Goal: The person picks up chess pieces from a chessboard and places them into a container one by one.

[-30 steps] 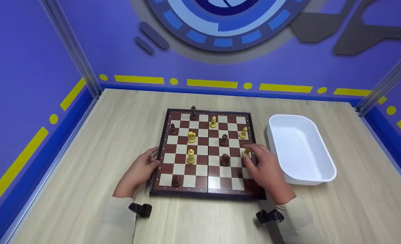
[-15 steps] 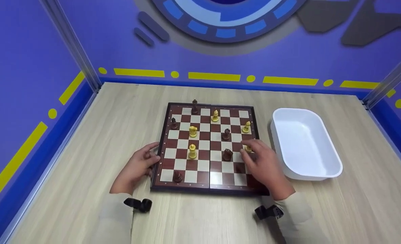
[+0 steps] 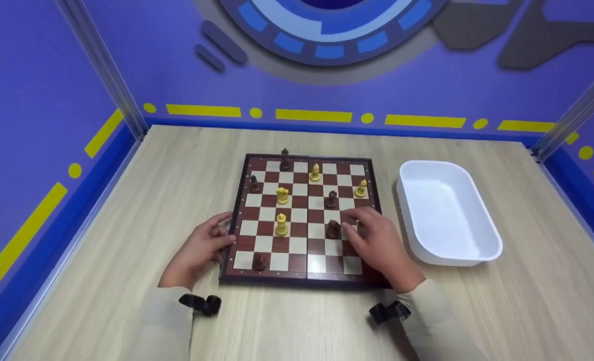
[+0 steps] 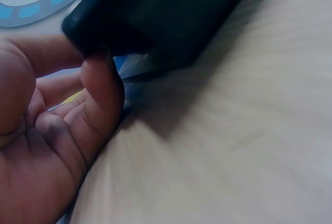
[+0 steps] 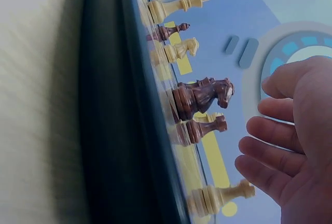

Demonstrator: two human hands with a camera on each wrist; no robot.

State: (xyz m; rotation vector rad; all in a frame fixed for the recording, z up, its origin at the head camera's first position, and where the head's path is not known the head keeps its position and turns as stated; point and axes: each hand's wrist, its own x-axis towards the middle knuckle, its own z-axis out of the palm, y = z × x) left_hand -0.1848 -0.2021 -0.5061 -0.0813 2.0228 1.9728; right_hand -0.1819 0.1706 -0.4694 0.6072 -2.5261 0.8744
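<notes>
A chessboard [image 3: 299, 245] with several dark and gold pieces lies on the table. My left hand [image 3: 204, 245] holds its left edge; in the left wrist view thumb and finger meet the board's dark rim [image 4: 129, 22]. Over the right half of the board is my right hand [image 3: 380, 243], its fingers relaxed and apart. Beside its thumb stands a dark knight [image 3: 333, 229], which the right wrist view shows apart from the fingers. A gold piece on the right side is mostly hidden by this hand. Other upright pieces include a gold knight [image 3: 282, 195] and a dark rook [image 3: 331, 199].
To the right of the board sits a white plastic tub [image 3: 450, 215]. Blue-purple panels [image 3: 297, 95] wall off the table [image 3: 186, 155] at the back and sides. More chess pieces, such as a gold king [image 3: 281, 224], stand in the board's left half.
My right hand has shifted left from the gold piece at the board's right side toward the dark knight. The left hand keeps its place at the edge. The head view has tilted slightly.
</notes>
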